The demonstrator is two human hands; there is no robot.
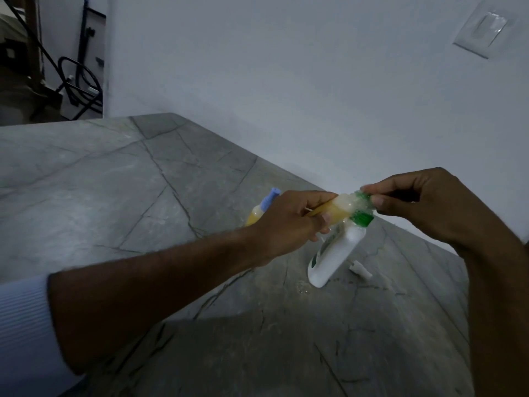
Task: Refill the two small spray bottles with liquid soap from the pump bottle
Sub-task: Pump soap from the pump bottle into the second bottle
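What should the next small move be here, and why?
Probably ease off the green pump head and level the small bottle in the left hand: foam already bulges at its mouth where the right hand presses, and drops lie on the counter beside the white pump bottle.

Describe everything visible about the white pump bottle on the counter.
The pump bottle is white plastic with a green pump head and a partly visible green-marked label. It stands on the grey stone counter, looking tilted in this wide view. The right hand pinches the pump top, foam around it, while the left hand holds a small bottle's mouth against it.
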